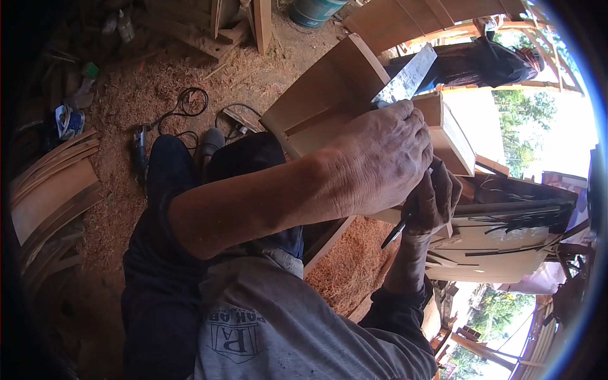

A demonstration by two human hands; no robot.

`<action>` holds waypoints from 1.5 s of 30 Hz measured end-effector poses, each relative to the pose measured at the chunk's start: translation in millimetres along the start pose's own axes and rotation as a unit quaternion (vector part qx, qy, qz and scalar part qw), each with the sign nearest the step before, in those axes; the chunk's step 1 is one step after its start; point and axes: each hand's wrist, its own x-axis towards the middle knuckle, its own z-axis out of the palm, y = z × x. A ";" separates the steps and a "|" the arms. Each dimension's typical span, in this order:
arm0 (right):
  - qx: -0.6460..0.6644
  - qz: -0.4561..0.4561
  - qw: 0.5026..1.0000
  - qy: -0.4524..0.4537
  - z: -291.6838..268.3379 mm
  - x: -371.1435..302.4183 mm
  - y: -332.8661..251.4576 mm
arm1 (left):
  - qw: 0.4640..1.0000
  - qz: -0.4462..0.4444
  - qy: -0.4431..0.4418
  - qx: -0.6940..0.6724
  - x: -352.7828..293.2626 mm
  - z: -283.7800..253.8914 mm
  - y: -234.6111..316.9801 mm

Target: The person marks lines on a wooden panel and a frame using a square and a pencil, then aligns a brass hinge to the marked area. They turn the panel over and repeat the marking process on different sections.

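My left hand [380, 155] reaches across from the left, its fingers closed around a flat, shiny metal blade [408, 76] that sticks out past the knuckles. The blade's lower part is hidden by the hand, so its exact kind cannot be told. Just below, my right hand [434, 196] is closed on a slim black pen [396, 233], one end poking out under the palm. The two hands almost touch. Behind and beyond them stands a brown wooden box-like piece [323, 95], with a pale-edged wooden block [446, 130] to the right of my fingers.
Wood shavings [358, 259] cover the ground. A power tool [140, 152] with a black cord [190, 104] lies by my feet. Curved wooden boards [54, 196] are stacked at left. A teal bucket [313, 11] stands at the far side; another person [468, 63] in dark clothes is beyond.
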 end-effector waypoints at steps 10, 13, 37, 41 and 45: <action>0.000 0.006 1.000 0.015 0.5 3.8 -9.4 | 0.999 0.013 -0.018 -0.023 -4.7 -1.3 -0.8; -0.003 0.005 1.000 0.016 -0.2 3.2 -8.3 | 0.999 0.017 -0.022 -0.018 -5.2 -3.1 -0.6; 0.414 0.248 0.871 -0.094 -51.1 68.3 34.8 | 0.997 0.042 -0.054 -0.037 -5.5 -8.4 -2.7; 0.416 0.220 0.855 -0.218 -5.0 135.9 14.6 | 0.999 0.012 -0.012 -0.042 -10.1 1.7 -6.8; 0.491 0.302 0.784 -0.229 7.2 152.8 16.4 | 0.997 0.012 0.039 -0.071 -4.0 0.3 -0.5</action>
